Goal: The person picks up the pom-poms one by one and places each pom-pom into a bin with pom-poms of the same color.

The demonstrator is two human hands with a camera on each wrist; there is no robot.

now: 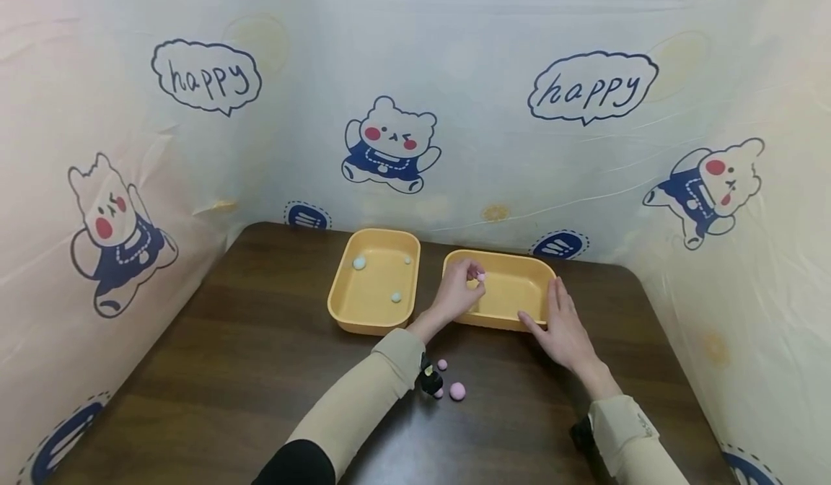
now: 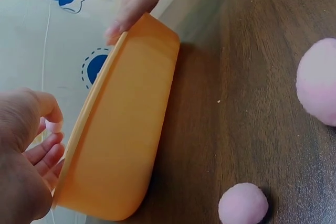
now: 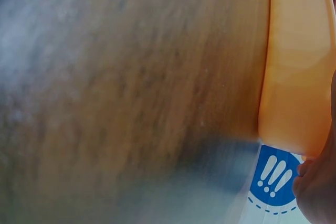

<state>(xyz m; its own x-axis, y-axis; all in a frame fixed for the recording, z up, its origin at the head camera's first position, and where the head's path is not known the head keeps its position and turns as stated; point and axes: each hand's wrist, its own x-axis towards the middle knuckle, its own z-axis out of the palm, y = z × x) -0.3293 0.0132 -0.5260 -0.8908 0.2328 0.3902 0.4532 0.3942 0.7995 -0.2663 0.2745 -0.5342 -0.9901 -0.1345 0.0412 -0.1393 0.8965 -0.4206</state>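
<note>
My left hand [image 1: 456, 296] pinches a small pink ball [image 1: 481, 277] between thumb and fingertips, above the left part of the right-hand yellow tray [image 1: 519, 294]. The left wrist view shows that ball [image 2: 53, 126] near the tray's rim, partly covered by the fingers. My right hand [image 1: 566, 332] rests on the tray's right end, fingers straight along the side and thumb at the front rim. In the right wrist view only part of this hand [image 3: 317, 190] shows, beside the tray wall [image 3: 299, 66]. Nearer me, several pink balls [image 1: 457, 391] lie on the table, one partly hidden by the left wrist camera.
Left of my left hand stands another yellow tray [image 1: 370, 315] with light blue balls [image 1: 359, 262] of different sizes spread in it. Both trays sit toward the back of the brown wooden table [image 1: 260, 355]. A printed curtain [image 1: 480, 52] hangs behind and along both sides.
</note>
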